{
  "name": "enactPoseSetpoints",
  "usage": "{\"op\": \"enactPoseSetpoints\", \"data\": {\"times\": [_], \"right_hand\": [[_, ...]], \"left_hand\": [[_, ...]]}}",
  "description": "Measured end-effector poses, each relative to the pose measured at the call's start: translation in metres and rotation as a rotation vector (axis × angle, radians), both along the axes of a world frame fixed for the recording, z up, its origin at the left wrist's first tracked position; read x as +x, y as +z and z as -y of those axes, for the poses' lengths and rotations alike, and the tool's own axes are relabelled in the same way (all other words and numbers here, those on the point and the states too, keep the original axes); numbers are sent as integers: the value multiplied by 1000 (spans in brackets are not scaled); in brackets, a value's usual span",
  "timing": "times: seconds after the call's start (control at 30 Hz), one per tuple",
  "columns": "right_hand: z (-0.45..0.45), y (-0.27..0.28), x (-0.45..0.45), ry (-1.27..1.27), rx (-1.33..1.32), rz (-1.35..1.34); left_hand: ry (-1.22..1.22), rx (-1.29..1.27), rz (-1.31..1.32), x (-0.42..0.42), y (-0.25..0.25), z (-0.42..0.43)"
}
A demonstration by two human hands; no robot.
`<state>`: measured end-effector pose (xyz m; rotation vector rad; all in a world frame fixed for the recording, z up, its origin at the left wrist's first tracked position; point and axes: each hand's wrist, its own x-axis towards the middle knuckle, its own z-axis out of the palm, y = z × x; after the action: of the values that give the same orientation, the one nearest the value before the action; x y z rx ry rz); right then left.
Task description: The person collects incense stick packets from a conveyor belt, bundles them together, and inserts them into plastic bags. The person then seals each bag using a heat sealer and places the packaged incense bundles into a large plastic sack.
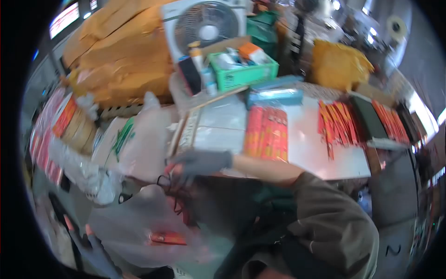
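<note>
My right hand (pixel 202 162), in a grey glove with reddish fingertips, reaches left over the table's front edge and is smeared by motion. Thin dark looped cord (pixel 164 181) hangs at its fingers, which look closed around it. Low on the left is my left hand (pixel 95 251), also grey-gloved with pinkish fingertips; its visible fingers are apart, and nothing shows between them. Between the hands and below them spreads a translucent plastic bag (pixel 125 218). Red packets (pixel 168 238) show inside or under the bag; I cannot tell which.
On the white table stand red packets in a block (pixel 267 132) and a fanned row (pixel 338 123). Behind are a blue plastic pack (pixel 274 96), a green box (pixel 246 76) and a fan (pixel 206 28). Green ties (pixel 123 136) lie on plastic at left, beside a tape-like roll stack (pixel 79 132).
</note>
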<state>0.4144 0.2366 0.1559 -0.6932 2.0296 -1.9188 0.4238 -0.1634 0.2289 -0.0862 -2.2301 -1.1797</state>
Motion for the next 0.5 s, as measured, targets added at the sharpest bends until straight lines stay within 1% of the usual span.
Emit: {"op": "enactPoseSetpoints", "data": {"times": [0.03, 0.07, 0.1, 0.13, 0.17, 0.2, 0.23, 0.27, 0.3, 0.33, 0.37, 0.4, 0.43, 0.47, 0.5], "right_hand": [[-52, -14, 2, -158, 96, -281], [-100, -8, 26, -275, -65, 113], [-149, -11, 45, -448, 33, 120], [-194, -16, 70, -661, 98, 151], [-252, -43, 85, -825, 269, -21], [-305, -49, 111, -882, 358, 40], [-354, -76, 140, -1150, 488, -61], [-397, -88, 173, -1371, 897, -132], [-420, -81, 208, -1525, 1060, -34], [-450, -80, 241, -1576, 1170, 122], [-471, -75, 269, -1616, 1279, 280], [-486, -75, 295, -1709, 1402, 434], [-495, -71, 318, -1789, 1525, 592], [-517, -84, 344, -1873, 1390, 580], [-542, -101, 371, -1945, 1254, 557]], "left_hand": [[-80, -14, -53, -2, 16, -33], [-195, -33, -53, -4, 28, -73], [-351, -88, -61, -10, 38, -104], [-570, -155, 8, -16, 41, -141], [-766, -228, 92, -19, 41, -180], [-946, -311, 187, -22, 39, -219], [-1113, -318, 385, -16, 40, -263], [-1241, -382, 555, -16, 33, -302], [-1386, -377, 717, -18, 18, -338], [-1448, -499, 865, -13, 10, -376], [-1571, -577, 903, -9, -6, -413], [-1660, -574, 970, -8, -34, -446], [-1750, -785, 880, -3, -48, -483], [-1849, -639, 1024, 0, -75, -514], [-1882, -581, 1123, 7, -96, -548]]}}
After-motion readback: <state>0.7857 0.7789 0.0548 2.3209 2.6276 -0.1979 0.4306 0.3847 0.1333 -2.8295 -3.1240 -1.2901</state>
